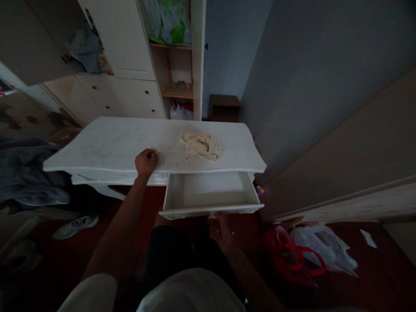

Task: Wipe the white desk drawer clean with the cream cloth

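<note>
A white table [113,134] stands in front of me, with its right drawer [214,190] pulled out; the drawer looks bare inside. My left hand [147,162] rests closed on the tabletop near the front edge. A small dark spot shows between its fingers, too unclear to name. Below the drawer front, my right hand [221,232] is closed at the drawer handle [212,215]; the dim light partly hides its fingers. Behind the drawer, a crumpled cream cloth [202,145] lies on the tabletop.
Behind the table stands a white wardrobe [130,56] with open shelves holding plastic bags [175,21]. A small brown cabinet [225,102] is by the wall. On the floor lie a red bag [286,260], a white plastic bag [325,247] and a shoe [76,226]. Grey clothing [29,173] is at left.
</note>
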A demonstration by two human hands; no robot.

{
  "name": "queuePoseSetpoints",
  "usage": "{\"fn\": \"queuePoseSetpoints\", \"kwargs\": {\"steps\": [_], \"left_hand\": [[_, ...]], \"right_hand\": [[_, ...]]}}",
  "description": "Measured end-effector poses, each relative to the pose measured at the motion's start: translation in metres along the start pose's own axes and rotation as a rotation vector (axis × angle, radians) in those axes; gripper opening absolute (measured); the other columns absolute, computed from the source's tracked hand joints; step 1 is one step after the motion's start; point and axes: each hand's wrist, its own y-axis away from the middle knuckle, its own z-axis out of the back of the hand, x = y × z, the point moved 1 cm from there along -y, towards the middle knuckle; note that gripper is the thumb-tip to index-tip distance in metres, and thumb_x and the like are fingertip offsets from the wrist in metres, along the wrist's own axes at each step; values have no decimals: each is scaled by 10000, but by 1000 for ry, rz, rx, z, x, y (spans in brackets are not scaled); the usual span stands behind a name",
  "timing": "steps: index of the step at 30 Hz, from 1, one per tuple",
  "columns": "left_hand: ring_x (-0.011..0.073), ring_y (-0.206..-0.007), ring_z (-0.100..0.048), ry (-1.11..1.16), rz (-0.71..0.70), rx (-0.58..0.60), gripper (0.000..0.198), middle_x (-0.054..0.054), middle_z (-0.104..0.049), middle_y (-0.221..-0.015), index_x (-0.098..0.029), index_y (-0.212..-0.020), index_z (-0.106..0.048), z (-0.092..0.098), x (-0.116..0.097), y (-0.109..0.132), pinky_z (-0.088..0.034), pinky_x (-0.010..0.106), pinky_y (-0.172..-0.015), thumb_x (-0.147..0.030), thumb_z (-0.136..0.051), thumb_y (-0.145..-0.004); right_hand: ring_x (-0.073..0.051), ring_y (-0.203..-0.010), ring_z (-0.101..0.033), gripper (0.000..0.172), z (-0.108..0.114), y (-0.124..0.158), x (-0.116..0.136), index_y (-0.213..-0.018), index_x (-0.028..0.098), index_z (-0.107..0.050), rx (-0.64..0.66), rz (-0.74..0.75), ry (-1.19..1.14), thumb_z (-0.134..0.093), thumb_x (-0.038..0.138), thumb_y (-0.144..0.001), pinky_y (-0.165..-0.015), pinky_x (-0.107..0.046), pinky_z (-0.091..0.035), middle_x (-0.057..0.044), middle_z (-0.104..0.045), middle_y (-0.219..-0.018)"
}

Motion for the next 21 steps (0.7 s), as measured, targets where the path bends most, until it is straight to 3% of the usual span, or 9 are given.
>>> {"fn": "queuePoseSetpoints", "kwargs": {"steps": [5, 12, 21], "left_hand": [[228, -755, -665, 13, 14, 6, 264, 85, -732, -801, -165, -904, -739, 2, -2, 0, -478, 310, -717, -256, -530, -770], [240, -793, -675, -12, 22, -14, 241, 91, -740, -838, -180, -884, -731, 2, -5, 4, -483, 316, -729, -260, -530, -778], [249, -798, -671, -34, 27, -12, 244, 96, -738, -825, -180, -884, -736, 1, -4, 3, -482, 321, -737, -260, -538, -767]], "right_hand": [[-51, -327, -218, 432, 12, 22, -36, -693, 195, -618, -67, -52, 29, -647, 627, -687, -361, -205, -163, 120, -296, -344], [-57, -308, -214, 497, 23, 24, -85, -597, 208, -591, -126, -116, 73, -639, 702, -573, -352, -225, -165, 103, -293, -311], [-75, -328, -257, 535, 38, 17, -89, -416, 235, -438, -119, -15, 190, -613, 714, -579, -380, -252, -191, 55, -303, -309]]}}
